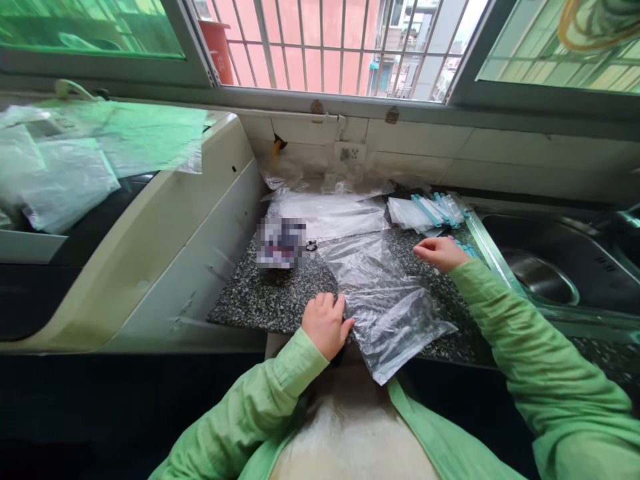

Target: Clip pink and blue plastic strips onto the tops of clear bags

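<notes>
My left hand (326,325) lies at the front edge of the speckled counter, palm down with its fingers slightly apart. Its fingertips are at the left edge of a clear plastic bag (395,320), which lies wrinkled and hangs a little over the edge. My right hand (441,253) is to the right of that bag, thumb and fingers pinched together; whether anything is between them cannot be made out. Just beyond it is a pile of small clear bags with blue strips (433,212). More clear plastic sheets (330,215) lie flat behind the long bag.
A blurred-out dark item (281,244) stands on the counter's left, beside a small dark ring-like object (312,246). A steel sink (520,227) borders the right side. At left, a large cream machine (200,180) carries plastic bags (75,180). A barred window is behind.
</notes>
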The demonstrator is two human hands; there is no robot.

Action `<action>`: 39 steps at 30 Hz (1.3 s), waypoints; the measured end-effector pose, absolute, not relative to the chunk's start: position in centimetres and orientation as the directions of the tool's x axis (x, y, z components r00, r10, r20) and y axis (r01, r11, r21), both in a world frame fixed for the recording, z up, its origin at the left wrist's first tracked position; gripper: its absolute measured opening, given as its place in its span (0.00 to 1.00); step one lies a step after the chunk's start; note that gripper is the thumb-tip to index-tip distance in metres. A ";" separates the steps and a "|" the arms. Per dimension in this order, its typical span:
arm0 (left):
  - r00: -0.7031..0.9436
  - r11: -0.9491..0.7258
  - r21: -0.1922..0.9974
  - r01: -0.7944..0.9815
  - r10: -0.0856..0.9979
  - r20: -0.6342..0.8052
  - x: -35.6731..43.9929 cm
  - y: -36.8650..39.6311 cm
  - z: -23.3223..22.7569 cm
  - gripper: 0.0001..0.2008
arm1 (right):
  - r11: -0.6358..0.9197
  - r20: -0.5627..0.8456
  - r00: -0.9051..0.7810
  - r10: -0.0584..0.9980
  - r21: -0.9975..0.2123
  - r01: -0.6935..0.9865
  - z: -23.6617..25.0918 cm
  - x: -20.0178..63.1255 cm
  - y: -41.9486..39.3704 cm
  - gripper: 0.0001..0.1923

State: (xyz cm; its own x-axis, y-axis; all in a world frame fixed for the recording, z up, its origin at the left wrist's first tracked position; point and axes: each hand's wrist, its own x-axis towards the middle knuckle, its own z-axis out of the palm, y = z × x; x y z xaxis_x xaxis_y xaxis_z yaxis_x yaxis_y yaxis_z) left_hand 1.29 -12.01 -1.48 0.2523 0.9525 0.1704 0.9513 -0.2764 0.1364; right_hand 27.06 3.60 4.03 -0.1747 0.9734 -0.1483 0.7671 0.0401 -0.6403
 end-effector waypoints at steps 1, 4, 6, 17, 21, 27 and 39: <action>0.258 -0.284 0.147 0.948 0.950 0.174 1.1 -11.8 -1.3 0.24 | -0.007 -0.191 -0.157 0.969 -0.657 0.754 4.3 26.3 4.3 0.09; 0.243 -0.279 0.169 0.945 0.948 0.208 0.6 -10.5 -0.7 0.24 | -0.135 -0.311 -0.099 0.945 -0.649 0.749 4.1 23.9 6.6 0.10; 0.218 -0.258 0.167 0.952 0.949 0.225 0.5 -9.2 -0.4 0.24 | -0.157 -0.332 -0.085 0.939 -0.636 0.755 3.5 22.5 8.0 0.11; 0.143 -0.153 0.074 0.985 0.982 0.121 -0.6 -6.5 -1.2 0.20 | -0.122 -0.316 -0.132 0.939 -0.669 0.733 0.9 20.4 11.6 0.13; 0.156 -0.168 0.098 0.981 0.980 0.122 -0.9 -6.5 -0.7 0.22 | -0.094 -0.273 -0.145 0.951 -0.703 0.705 1.2 20.7 11.4 0.13; 0.057 -0.082 0.132 0.988 0.981 0.185 -0.7 -2.5 1.7 0.22 | -0.010 -0.192 -0.234 0.953 -0.794 0.608 2.6 20.6 10.3 0.12; 0.114 -0.141 0.267 0.953 0.987 0.114 -2.3 3.4 3.6 0.10 | 0.243 0.043 -0.408 0.912 -0.858 0.452 5.0 23.4 10.9 0.28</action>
State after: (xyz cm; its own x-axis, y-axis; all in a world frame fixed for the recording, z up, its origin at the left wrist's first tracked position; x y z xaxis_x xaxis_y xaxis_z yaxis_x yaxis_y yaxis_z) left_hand -2.34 3.36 3.62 0.1140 0.9870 0.1135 0.9534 -0.1408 0.2670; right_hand 23.38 10.89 4.97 -0.4082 0.9119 0.0426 0.4521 0.2425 -0.8583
